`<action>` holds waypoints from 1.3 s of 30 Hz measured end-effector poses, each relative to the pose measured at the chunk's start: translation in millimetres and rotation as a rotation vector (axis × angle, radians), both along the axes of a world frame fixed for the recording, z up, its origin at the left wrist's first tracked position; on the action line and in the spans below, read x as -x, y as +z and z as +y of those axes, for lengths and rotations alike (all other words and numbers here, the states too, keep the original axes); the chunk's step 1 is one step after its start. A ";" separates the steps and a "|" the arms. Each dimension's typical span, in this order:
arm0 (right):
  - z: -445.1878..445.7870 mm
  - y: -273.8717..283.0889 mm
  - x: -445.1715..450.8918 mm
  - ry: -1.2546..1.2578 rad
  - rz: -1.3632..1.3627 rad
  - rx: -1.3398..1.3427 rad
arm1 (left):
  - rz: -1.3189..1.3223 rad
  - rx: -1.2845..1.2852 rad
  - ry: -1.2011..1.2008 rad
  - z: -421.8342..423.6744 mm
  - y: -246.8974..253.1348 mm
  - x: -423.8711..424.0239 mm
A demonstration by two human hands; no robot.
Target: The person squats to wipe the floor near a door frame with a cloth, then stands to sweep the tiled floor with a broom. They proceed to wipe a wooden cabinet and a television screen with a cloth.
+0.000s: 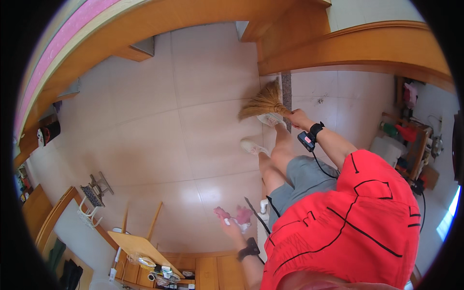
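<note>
My right hand (pixel 299 119) grips a straw broom (pixel 264 100) just behind its bound neck. The bristles fan out to the left, over or beside my upper shoe (pixel 269 119); whether they touch the floor I cannot tell. My other shoe (pixel 253 146) stands on the pale tiled floor (pixel 145 145). Lower in the picture, my left hand (pixel 230 229) holds a crumpled pink and white bundle (pixel 243 215), probably cloth or paper. Both wrists wear black straps with small devices.
Dark debris (pixel 320 100) lies on tiles past a speckled stone threshold (pixel 286 87). Wooden furniture (pixel 348 47) borders the top. A small stool (pixel 95 194) stands lower left, near a wooden board (pixel 141 250) with clutter beside it. A loaded shelf (pixel 417 148) stands right.
</note>
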State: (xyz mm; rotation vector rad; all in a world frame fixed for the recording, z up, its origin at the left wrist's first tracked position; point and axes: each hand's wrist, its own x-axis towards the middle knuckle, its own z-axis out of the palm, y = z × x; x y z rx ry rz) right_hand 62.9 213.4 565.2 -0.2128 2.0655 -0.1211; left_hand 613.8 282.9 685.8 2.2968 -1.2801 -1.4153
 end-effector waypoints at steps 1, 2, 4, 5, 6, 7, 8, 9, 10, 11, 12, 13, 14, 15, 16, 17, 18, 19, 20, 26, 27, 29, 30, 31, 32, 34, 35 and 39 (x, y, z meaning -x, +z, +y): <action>-9.3 1.0 -2.0 0.013 0.004 0.024 | 0.047 -0.050 0.060 -6.7 -1.2 18.8; -21.5 -1.5 -6.3 0.029 0.008 0.047 | 0.001 -0.053 0.051 -10.1 -8.3 35.5; -46.7 -10.7 -40.7 0.028 0.031 0.124 | -0.096 -0.068 0.031 -16.5 -10.9 47.0; -61.5 -19.4 -55.8 0.172 0.077 0.189 | -0.089 -0.062 0.061 -22.4 -14.0 53.0; -73.4 -31.8 -69.9 0.321 0.117 0.252 | -0.084 -0.059 0.095 -25.5 -16.8 61.7; -79.6 -54.6 -84.5 0.398 0.121 0.270 | -0.079 -0.056 0.122 -28.0 -16.7 70.5; -84.1 -75.2 -98.1 0.461 0.131 0.286 | -0.075 -0.030 0.111 -36.0 -16.6 80.9; -107.2 -59.3 -119.2 0.534 0.079 0.282 | -0.087 -0.003 0.143 -32.9 -16.3 94.8; -128.1 -41.8 -138.9 0.606 0.026 0.276 | -0.101 0.022 0.174 -28.4 -17.6 107.2; -140.4 -42.6 -155.3 0.687 0.021 0.298 | -0.129 0.037 0.178 -20.7 -18.7 116.1; -149.4 -49.3 -167.0 0.737 0.035 0.316 | -0.140 0.052 0.146 -19.8 -21.9 117.3; -155.5 -55.0 -177.7 0.785 0.048 0.335 | -0.151 0.068 0.114 -18.2 -24.5 118.2; -159.8 -62.7 -192.1 0.829 0.049 0.317 | -0.109 0.047 0.185 -14.9 -19.4 125.8; -168.4 -68.5 -206.1 0.858 0.065 0.301 | -0.104 0.045 0.179 -9.1 -21.0 120.3; -173.2 -72.2 -217.8 0.885 0.082 0.285 | -0.099 0.044 0.169 -3.6 -23.9 114.3; -174.0 -73.5 -226.4 0.869 0.079 0.261 | -0.093 0.045 0.157 2.3 -25.7 107.8; -166.0 -78.8 -223.9 0.862 0.078 0.236 | -0.100 0.026 0.179 12.0 -25.1 114.3; -158.6 -82.0 -219.8 0.851 0.078 0.212 | -0.094 0.013 0.199 20.8 -24.6 118.3; -150.0 -87.6 -212.7 0.848 0.083 0.202 | -0.087 0.001 0.216 29.6 -23.8 121.5; -101.1 -101.0 -167.3 0.802 0.101 0.063 | -0.089 0.046 0.245 45.4 -49.2 96.6; -74.1 -108.3 -148.0 0.812 0.138 0.031 | -0.075 0.052 0.256 56.9 -53.2 102.8; -45.1 -107.3 -110.1 0.817 0.182 -0.020 | -0.028 0.094 0.304 71.5 -67.3 113.8; -39.9 -111.9 -139.4 0.793 0.180 -0.032 | -0.031 0.113 0.296 63.0 -84.7 72.6; -27.8 -107.1 -131.3 0.797 0.174 -0.054 | -0.037 0.118 0.316 69.5 -89.7 73.8; -17.1 -101.8 -120.9 0.770 0.177 -0.082 | -0.017 0.127 0.341 75.5 -95.3 77.5; 11.2 -94.5 -96.9 0.739 0.193 -0.142 | -0.014 0.101 0.337 87.4 -102.7 81.4; 27.8 -92.0 -79.7 0.732 0.208 -0.172 | -0.010 0.090 0.333 91.1 -104.5 84.2; 99.7 -86.3 -5.7 0.768 0.221 -0.215 | 0.064 0.097 0.307 105.2 -118.8 81.0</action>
